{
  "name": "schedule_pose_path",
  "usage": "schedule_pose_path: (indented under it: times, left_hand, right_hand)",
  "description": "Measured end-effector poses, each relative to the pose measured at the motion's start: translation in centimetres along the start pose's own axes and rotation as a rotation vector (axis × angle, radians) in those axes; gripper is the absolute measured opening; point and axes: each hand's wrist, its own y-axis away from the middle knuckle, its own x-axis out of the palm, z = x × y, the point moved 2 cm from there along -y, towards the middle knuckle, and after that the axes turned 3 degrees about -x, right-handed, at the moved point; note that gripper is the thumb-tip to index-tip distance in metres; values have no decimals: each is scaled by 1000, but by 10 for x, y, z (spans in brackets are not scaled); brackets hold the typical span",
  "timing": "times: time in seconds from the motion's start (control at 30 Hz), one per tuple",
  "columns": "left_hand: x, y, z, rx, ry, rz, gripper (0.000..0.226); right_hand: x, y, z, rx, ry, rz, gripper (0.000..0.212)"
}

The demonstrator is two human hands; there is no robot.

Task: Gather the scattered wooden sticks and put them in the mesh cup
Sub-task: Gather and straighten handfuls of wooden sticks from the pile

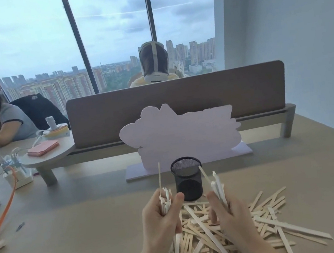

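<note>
Both hands grip upright stick bundles: left hand (pixel 161 216), right hand (pixel 228 209), flanking mesh cup (pixel 188 178); loose sticks (pixel 265 219) crisscross flat on desk (pixel 80 233).

Left hand (pixel 164 222) and right hand (pixel 232 213) each grip a bundle of wooden sticks (pixel 265 219) above the pile at the desk's (pixel 90 232) near edge, the mesh cup (pixel 188 178) upright just behind.

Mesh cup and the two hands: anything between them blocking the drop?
Head view: no. The mesh cup stands just beyond the left hand and right hand, each gripping sticks; only loose sticks lie on the table below.
</note>
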Motion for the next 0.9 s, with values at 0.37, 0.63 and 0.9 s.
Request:
schedule_pose_path:
  times: [0.37, 0.63, 0.9]
  left_hand:
    - [-2, -5, 5, 76, -69, -29, 37]
    - [0, -3, 9, 65, -50, -40, 24]
    - [-3, -6, 7, 95, -34, -53, 20]
  right_hand:
    - [-4, -6, -9, -285, 288, -130, 28]
    - [-4, -6, -5, -281, 421, -129, 35]
    - [-2, -6, 3, -22, 102, 45, 7]
